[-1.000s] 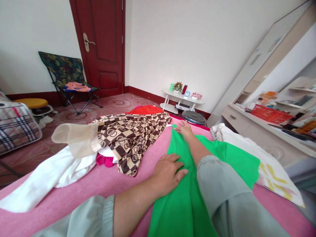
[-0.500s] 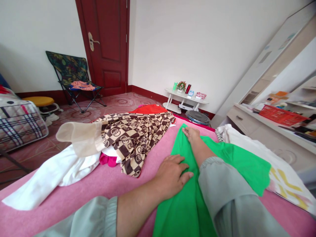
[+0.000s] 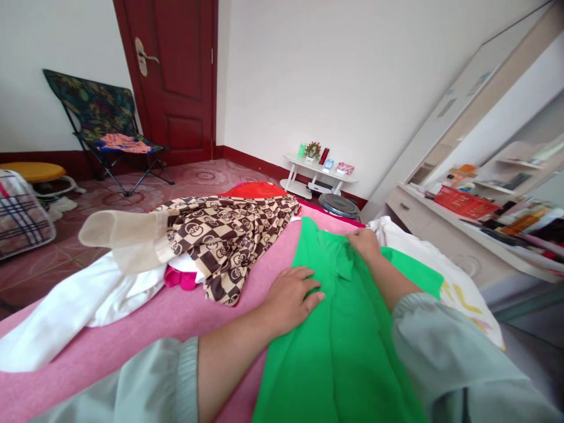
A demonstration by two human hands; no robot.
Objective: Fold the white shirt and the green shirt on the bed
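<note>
A green shirt (image 3: pixel 328 329) lies lengthwise on the pink bed cover (image 3: pixel 185 329), with a small loose fold near its top. My left hand (image 3: pixel 293 299) rests flat on its left side, fingers spread. At the top right edge, my right hand (image 3: pixel 365 244) is closed on the cloth, its fingertips partly hidden. Part of the green fabric shows beyond my right forearm and overlaps a white garment with yellow print (image 3: pixel 462 299). On the left lies a brown-and-cream checkered garment (image 3: pixel 224 235), a sheer beige piece by it.
White clothing (image 3: pixel 79 299) stretches along the bed's left side, and red cloth (image 3: pixel 253 189) lies at the far end. Beyond are a folding chair (image 3: pixel 97 111), a low white table (image 3: pixel 319 167) and a round grey object (image 3: pixel 339 205). A dresser with a red basket (image 3: pixel 465 202) stands right.
My right hand has moved right with the shirt's upper edge, so the folded green cloth is spread wider. My left hand stays on the left side. The view has shifted slightly right.
</note>
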